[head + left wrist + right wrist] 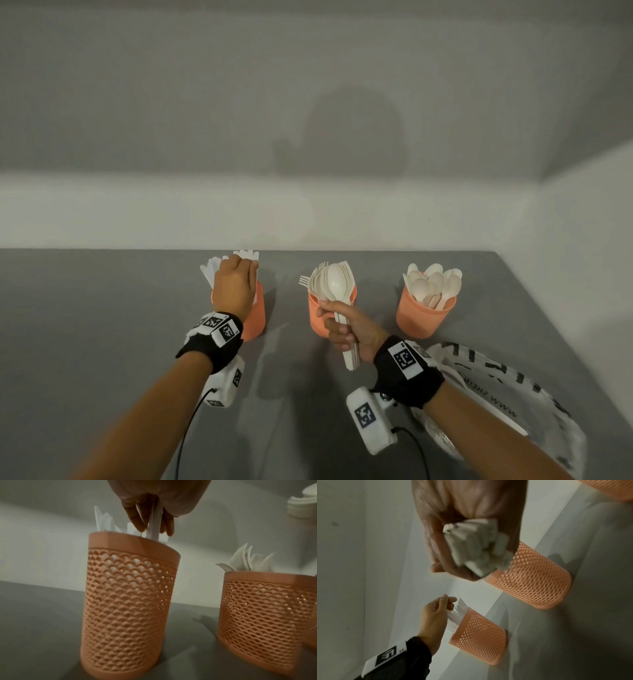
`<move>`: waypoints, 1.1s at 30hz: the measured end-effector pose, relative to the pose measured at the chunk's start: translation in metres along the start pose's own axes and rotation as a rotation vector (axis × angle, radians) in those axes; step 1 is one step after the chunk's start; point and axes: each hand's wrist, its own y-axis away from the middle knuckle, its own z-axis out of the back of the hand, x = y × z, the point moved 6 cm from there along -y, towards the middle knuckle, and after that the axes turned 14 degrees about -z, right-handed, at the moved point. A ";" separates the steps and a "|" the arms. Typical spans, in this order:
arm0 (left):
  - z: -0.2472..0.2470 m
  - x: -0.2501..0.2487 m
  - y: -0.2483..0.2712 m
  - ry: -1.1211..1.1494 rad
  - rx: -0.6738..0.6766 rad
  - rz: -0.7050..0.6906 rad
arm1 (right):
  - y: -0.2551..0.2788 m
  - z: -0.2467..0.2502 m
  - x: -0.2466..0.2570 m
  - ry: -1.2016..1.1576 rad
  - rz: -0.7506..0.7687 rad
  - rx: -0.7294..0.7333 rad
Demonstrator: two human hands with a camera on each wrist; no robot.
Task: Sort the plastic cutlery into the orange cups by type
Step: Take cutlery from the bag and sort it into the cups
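L hand (235, 286): I see fingers pinching a white knife (155, 524) down into the knife cup (126, 601), table's 11 o'clock.
R hand (346, 330): fist round a cutlery bundle (342, 310), spoon on top, before the fork cup (317, 315), center.
Spoon cup (423, 317): 1 o'clock, full.
Plastic bag (507, 401): 4 o'clock.

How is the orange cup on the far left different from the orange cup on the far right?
The left cup holds flat white knives, while the right cup holds rounded spoons. The left hand is at the left cup's rim, gripping a knife that goes into it; no hand touches the right cup. Both are orange perforated cups standing upright on the grey table.
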 end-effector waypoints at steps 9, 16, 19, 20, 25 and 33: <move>0.020 -0.079 -0.002 0.620 -0.047 0.146 | 0.008 -0.008 -0.003 -0.026 -0.003 0.113; -0.021 -0.143 0.029 1.262 0.377 0.443 | 0.020 -0.026 -0.009 -0.030 -0.043 0.313; -0.016 -0.152 0.025 1.171 0.304 0.381 | 0.024 -0.016 -0.008 0.078 0.004 0.115; -0.014 -0.152 0.022 1.120 0.257 0.380 | 0.024 -0.011 -0.007 0.133 0.047 -0.002; -0.014 -0.152 0.014 0.992 0.131 0.394 | 0.022 -0.001 -0.004 0.145 0.185 -0.196; -0.025 -0.149 0.026 0.942 0.127 0.478 | 0.029 0.019 -0.007 0.023 0.202 -0.229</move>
